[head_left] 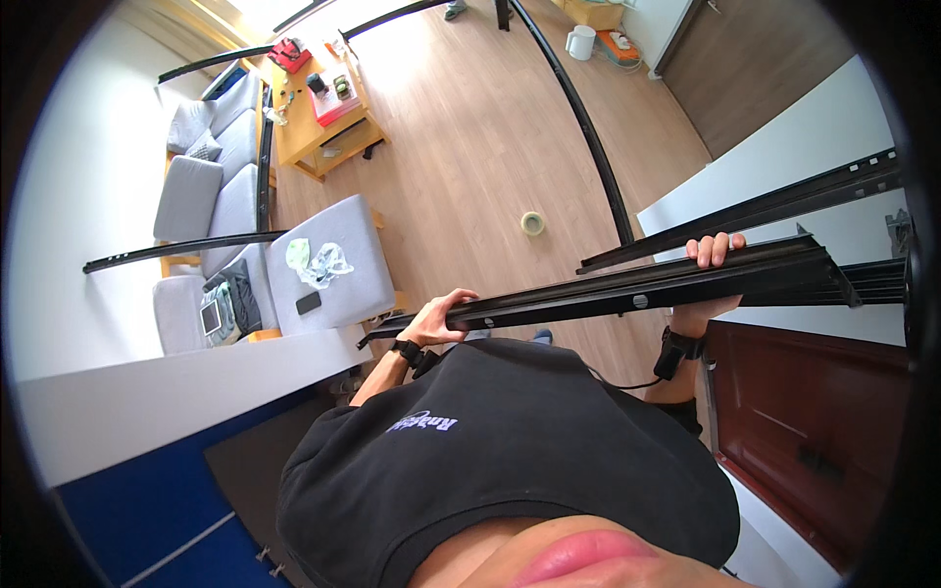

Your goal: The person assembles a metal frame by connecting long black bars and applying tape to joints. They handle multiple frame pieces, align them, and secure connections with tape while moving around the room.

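The person (510, 421) holds a long black bar (569, 306) up over the floor (470, 176), on their side of the tape roll (532, 224). I'd worry about the left end first. Left of the tape roll is a gray seat (343, 220) with plastic bags (328, 267) and a phone (308, 303) on it. The bar is so long that a small turn could make it bump them. The left hand (438, 316) grips the bar, fingers bent over it. If that hand slips, I think that end could drop on the person's feet (542, 336). A thin cord (632, 387) goes to the band (676, 351) on the right wrist, and it could get caught. The right hand (714, 251) grips too, fingers over the top edge; the bar hides its palm from me. More black rails (784, 204) are right of the tape roll, near those fingers, so a swing that way could pinch them.

The bar's left end looks thin and dark. Its middle is smooth and a bit shiny, with small round silver spots on the side and lines running along the top. It looks hard and maybe heavy. The right end has a slanted, pointy tip. More dark bars (877, 284) are close to it, and I can't tell if they touch.
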Tool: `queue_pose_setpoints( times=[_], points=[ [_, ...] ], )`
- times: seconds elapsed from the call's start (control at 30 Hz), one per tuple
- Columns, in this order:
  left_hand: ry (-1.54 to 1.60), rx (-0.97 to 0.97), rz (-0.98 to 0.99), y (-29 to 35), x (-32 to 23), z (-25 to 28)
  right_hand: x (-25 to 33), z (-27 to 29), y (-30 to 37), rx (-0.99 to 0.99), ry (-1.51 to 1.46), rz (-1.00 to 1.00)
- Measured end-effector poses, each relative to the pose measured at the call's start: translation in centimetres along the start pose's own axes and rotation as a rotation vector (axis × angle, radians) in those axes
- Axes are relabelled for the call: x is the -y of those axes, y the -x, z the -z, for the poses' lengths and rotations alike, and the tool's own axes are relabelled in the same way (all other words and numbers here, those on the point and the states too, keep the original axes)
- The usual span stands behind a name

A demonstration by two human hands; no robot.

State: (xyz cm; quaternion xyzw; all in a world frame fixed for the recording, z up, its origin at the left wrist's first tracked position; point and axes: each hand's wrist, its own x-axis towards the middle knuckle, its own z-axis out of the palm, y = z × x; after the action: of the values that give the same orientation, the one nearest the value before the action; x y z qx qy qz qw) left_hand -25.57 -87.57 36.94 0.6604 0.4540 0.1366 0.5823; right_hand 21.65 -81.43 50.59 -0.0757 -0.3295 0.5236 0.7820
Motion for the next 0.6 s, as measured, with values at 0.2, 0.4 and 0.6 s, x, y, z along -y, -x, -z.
queue_pose_setpoints(
  times=[0.2,0.4,0.6],
  points=[
    [-0.182,-0.097,0.048,2.6,-2.7,-3.5,2.6,5.5,6.4,-0.404,0.109,-0.082],
    [-0.349,-0.165,0.208,5.6,-3.8,-6.0,2.5,8.6,11.1,-0.71,0.383,-0.298],
    [-0.426,-0.212,0.263,8.0,-4.1,-7.6,2.0,9.4,12.9,-0.788,0.243,-0.341]
  ],
)
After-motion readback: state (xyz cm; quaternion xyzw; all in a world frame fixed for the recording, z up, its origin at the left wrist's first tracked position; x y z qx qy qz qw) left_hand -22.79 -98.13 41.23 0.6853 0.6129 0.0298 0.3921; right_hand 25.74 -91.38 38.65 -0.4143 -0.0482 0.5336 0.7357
